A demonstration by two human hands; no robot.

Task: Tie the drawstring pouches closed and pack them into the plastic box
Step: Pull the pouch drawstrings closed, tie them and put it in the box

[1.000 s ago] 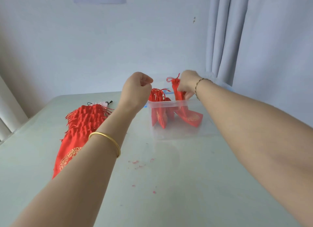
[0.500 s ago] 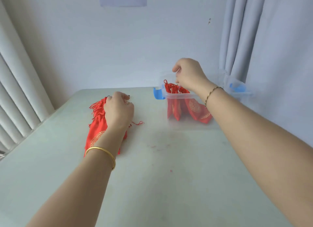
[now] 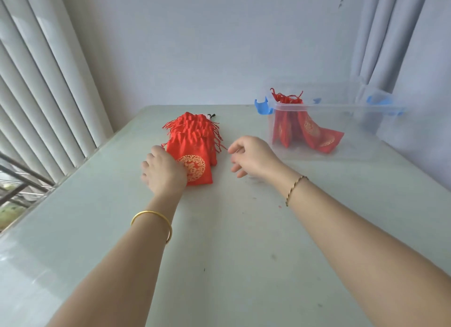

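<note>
Pouch stack (image 3: 192, 146) is steadied on the table (image 3: 231, 241) by the flat left hand (image 3: 163, 172), likely for peeling one off. Right hand (image 3: 253, 158) is held beside it, loosely curled, empty. Packed pouches (image 3: 307, 128) are stood in the plastic box (image 3: 341, 109).

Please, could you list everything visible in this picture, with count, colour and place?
Red fabric drawstring pouches with gold emblems: pile, number unclear, red, table's middle.
Packed red pouches: several, red, box's left end.
Clear plastic box with blue latches: one, transparent, table's far right.
Pale green table: one, pale green, beneath everything.
White vertical blinds: one set, white, left.
Grey curtain: one, grey, right.
Left hand: one, gold bangle, resting on nearest pouch.
Right hand: one, thin bracelet, fingers relaxed, empty, beside pile.
</note>
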